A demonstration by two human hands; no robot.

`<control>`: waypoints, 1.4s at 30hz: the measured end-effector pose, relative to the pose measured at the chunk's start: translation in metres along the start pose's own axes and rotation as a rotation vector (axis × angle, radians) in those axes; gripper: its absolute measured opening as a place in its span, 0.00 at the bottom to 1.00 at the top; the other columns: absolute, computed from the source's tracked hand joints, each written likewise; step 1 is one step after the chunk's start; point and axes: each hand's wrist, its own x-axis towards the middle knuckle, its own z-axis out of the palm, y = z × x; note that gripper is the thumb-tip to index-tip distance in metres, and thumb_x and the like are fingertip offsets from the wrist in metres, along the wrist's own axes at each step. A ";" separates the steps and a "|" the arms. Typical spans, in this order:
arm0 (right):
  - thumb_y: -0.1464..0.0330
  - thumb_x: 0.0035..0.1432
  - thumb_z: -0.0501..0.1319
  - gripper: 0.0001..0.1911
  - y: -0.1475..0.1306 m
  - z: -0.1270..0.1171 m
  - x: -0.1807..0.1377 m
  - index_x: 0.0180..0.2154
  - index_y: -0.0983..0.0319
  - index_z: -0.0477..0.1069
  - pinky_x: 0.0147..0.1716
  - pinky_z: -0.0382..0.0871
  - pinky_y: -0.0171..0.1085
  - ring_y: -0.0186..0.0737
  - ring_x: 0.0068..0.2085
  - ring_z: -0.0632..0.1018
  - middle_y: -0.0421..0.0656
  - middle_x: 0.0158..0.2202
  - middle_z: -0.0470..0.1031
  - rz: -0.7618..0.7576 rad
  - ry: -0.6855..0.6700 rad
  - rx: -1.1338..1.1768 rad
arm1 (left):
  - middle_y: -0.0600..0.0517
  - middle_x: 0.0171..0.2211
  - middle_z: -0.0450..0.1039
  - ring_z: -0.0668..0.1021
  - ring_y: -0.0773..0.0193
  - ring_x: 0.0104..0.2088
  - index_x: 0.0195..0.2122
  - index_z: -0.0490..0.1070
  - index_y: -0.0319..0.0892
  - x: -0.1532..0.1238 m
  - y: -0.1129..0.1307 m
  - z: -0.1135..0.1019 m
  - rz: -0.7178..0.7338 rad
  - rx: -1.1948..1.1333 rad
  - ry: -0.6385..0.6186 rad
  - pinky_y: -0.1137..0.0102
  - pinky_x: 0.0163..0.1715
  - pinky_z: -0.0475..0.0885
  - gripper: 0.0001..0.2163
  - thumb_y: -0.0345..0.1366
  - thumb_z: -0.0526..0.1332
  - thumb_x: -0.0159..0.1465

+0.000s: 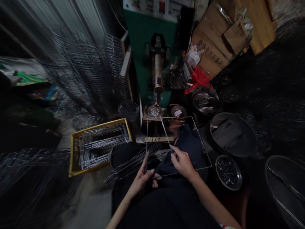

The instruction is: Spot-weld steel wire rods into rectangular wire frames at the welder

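Note:
My left hand point(142, 178) is closed around the near left corner of a large rectangular wire frame point(202, 140), thumb and fingers on the wire. The frame lies roughly level above my lap, its far side close to the machine. My right hand point(182, 161) pinches the near end of a thin metal rod point(165, 129). The rod's far end reaches a round dish of small shiny metal pieces point(153, 111) beneath the machine's metal arm point(157, 73). A bundle of loose straight wires point(138, 159) rests across my lap.
A yellow crate point(101, 124) of bent wire frames stands at left. The green machine point(138, 47) rises ahead. On the right are a large dark pan point(232, 133), a metal bowl of small parts point(228, 172) and a red bag point(201, 79). Stacked wire baskets point(83, 63) stand far left.

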 end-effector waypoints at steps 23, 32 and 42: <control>0.66 0.61 0.63 0.41 -0.021 -0.036 -0.018 0.68 0.53 0.44 0.64 0.56 0.44 0.43 0.66 0.59 0.43 0.68 0.52 -0.292 -0.433 -0.111 | 0.47 0.29 0.79 0.77 0.63 0.19 0.69 0.29 0.54 -0.037 0.034 -0.003 0.139 0.060 0.144 0.72 0.21 0.70 0.41 0.37 0.61 0.65; 0.69 0.54 0.68 0.45 -0.021 -0.035 -0.014 0.67 0.51 0.48 0.62 0.60 0.44 0.44 0.64 0.64 0.42 0.66 0.57 -0.258 -0.401 -0.140 | 0.45 0.30 0.79 0.75 0.65 0.17 0.68 0.22 0.52 -0.037 0.034 -0.008 0.158 0.052 0.119 0.74 0.19 0.68 0.45 0.38 0.61 0.65; 0.75 0.51 0.68 0.47 -0.028 -0.038 -0.013 0.67 0.50 0.49 0.62 0.61 0.41 0.42 0.63 0.64 0.40 0.66 0.58 -0.260 -0.394 -0.121 | 0.47 0.29 0.79 0.71 0.69 0.14 0.69 0.24 0.50 -0.042 0.040 0.002 0.199 0.070 0.171 0.76 0.16 0.64 0.44 0.38 0.61 0.64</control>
